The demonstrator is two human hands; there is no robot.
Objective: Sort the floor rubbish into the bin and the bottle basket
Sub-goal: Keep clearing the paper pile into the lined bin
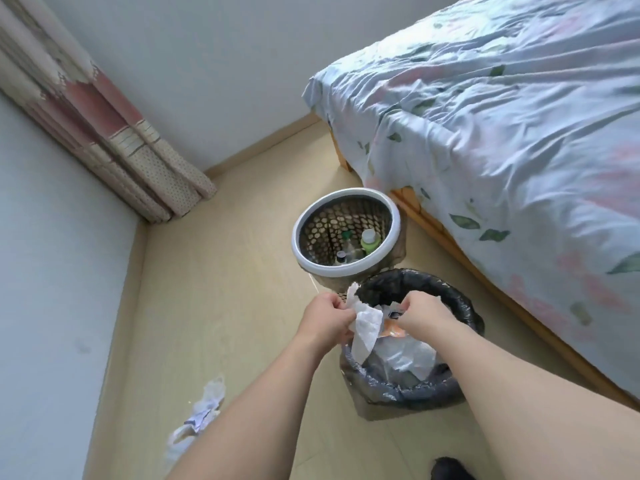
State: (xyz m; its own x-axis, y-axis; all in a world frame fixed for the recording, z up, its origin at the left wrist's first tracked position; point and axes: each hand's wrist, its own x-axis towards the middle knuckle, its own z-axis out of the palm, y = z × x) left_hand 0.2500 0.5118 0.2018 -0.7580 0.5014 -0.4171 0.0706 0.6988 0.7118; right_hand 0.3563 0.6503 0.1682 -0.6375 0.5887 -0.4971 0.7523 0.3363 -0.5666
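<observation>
Rubbish paper (365, 327) hangs long-axis downward over the bin (460, 306), pinched by left hand (325, 320) and, seemingly, right hand (422, 315).

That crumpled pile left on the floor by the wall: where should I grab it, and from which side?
Take the pile from above at its raised, bunched middle, pinching the folds together. It lies loose and flat on the floor, with the wall on its left, so coming from above or the right looks easiest.

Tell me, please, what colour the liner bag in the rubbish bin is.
The liner bag is black, seen in the head view.
</observation>
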